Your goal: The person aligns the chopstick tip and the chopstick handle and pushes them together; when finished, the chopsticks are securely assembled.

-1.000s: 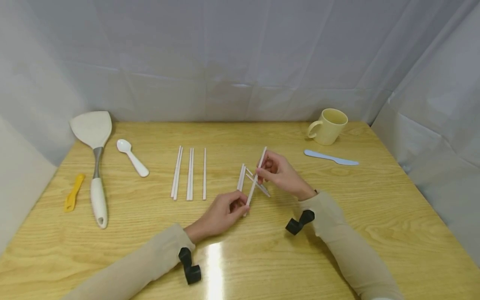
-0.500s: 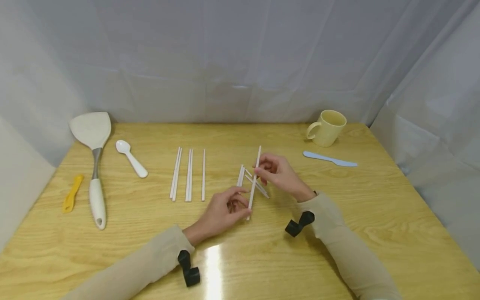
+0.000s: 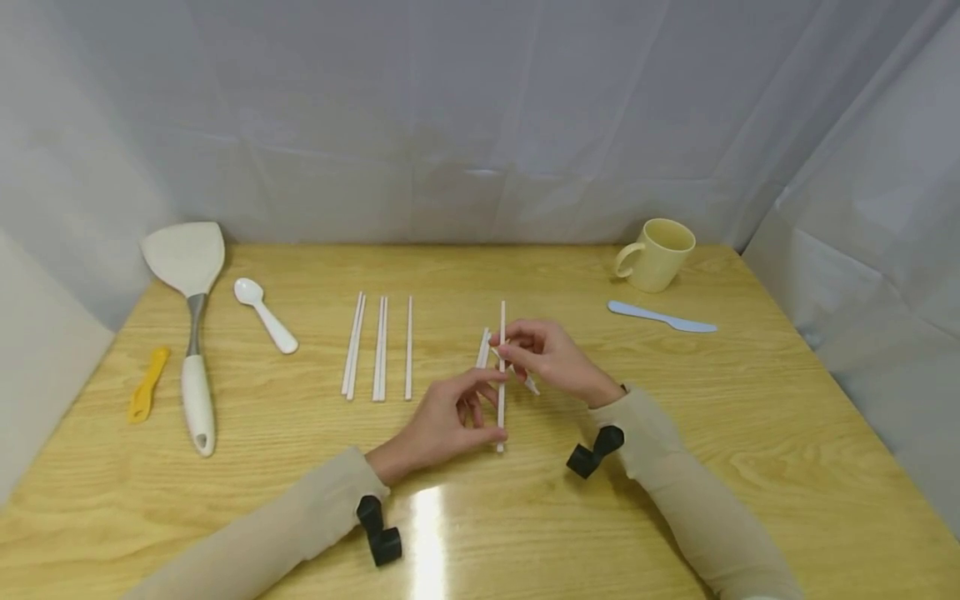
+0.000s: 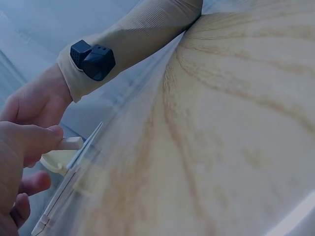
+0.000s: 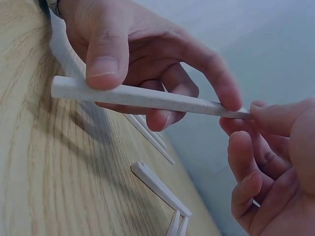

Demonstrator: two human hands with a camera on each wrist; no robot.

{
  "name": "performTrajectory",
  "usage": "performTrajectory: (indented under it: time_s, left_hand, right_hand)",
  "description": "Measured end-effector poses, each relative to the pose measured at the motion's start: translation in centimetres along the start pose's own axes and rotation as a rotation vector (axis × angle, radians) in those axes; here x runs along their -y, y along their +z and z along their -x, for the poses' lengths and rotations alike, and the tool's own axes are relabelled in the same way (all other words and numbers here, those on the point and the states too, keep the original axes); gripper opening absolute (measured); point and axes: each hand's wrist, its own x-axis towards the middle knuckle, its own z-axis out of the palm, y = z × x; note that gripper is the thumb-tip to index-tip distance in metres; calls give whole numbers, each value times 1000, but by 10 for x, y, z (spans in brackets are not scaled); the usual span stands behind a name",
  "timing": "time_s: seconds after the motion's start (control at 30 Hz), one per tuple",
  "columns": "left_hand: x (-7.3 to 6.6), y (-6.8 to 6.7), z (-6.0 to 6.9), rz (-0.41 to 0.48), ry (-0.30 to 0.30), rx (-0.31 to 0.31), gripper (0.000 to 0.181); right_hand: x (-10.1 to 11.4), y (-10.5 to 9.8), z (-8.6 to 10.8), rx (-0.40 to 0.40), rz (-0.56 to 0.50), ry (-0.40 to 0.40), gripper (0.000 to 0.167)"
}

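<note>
Both hands hold one white chopstick (image 3: pixel 502 404) above the table in the head view, and it points nearly straight away from me. My left hand (image 3: pixel 448 421) has its thumb at the near, thicker end and its index finger farther up the shaft. Toward the thin end, my right hand (image 3: pixel 553 360) pinches the stick between thumb and fingers, as the right wrist view also shows. Beneath the hands lie a chopstick pair (image 3: pixel 483 350) and slanted chopsticks (image 3: pixel 532 384), partly hidden by the hands.
Left of the hands lie two chopstick pairs (image 3: pixel 353 346) and a single chopstick (image 3: pixel 408 347). Farther left are a white spoon (image 3: pixel 266 315), a turner (image 3: pixel 197 400) and a small yellow utensil (image 3: pixel 149 385). A yellow mug (image 3: pixel 660 257) and blue knife (image 3: pixel 662 317) stand and lie back right.
The held chopstick has swung from a slant to nearly straight and come slightly nearer. My right hand has shifted left and nearer; my left index finger and thumb have spread along the stick.
</note>
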Motion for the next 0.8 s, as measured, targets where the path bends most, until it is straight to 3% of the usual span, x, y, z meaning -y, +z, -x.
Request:
performTrajectory:
  time_s: [0.2,0.33,0.57,0.8]
  left_hand:
    - [2,-1,-1,5,1,4,62]
    - [4,-6,-4,-45,-9,-5,64]
    - [6,-23,-8,-282,-20,-23,62]
    - [14,-45,-15,-456,-73,-70,62]
  right_hand:
    - [1,0,0,-15,11,-2,25]
    - [0,0,-1,-57,6,6,26]
    - [-11,-4,-3,-103,24,47,21]
    - [-27,-11,-3,-82,167,110,19]
